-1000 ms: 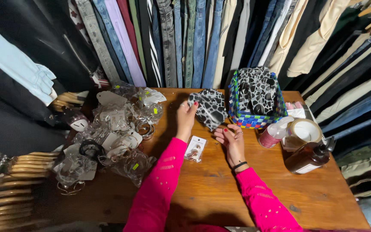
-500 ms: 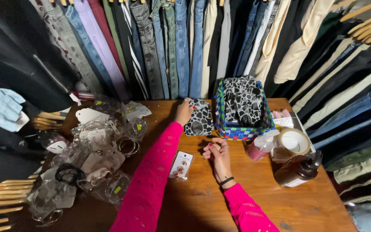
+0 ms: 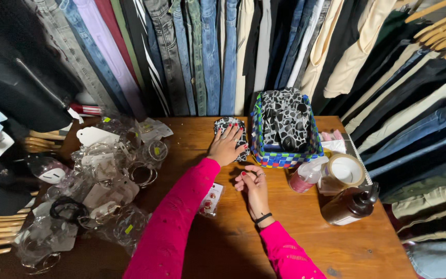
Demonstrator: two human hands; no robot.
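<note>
Landmark: woven basket (image 3: pixel 284 156) with blue, green and multicoloured checks, standing at the rear of the wooden table (image 3: pixel 305 227), filled with black-and-white patterned fabric.
Left hand (image 3: pixel 226 146): fingers spread, palm pressed flat on top of the small patterned pouch (image 3: pixel 228 124); grip released, resting on the pouch and not closed around it.
Small patterned pouch: black-and-white, lying on the table just left of the basket, touching or almost touching its left wall.
Right hand (image 3: pixel 254 182): in front of the basket's near-left corner, fingers curled inward; whether this grip encloses anything cannot be determined. A dark band sits on the wrist.
Earring card (image 3: pixel 211 199): small white card with red studs, on the table in front of the basket, partly under the left pink sleeve.
Tape roll (image 3: pixel 344 172): just right of the basket's front corner.
Brown pump bottle (image 3: pixel 351 205): right of and nearer than the basket.
Bagged bangles (image 3: pixel 104 181): clear packets heaped well left of the basket.
Hanging garments (image 3: pixel 207 51): jeans and trousers behind the basket.
</note>
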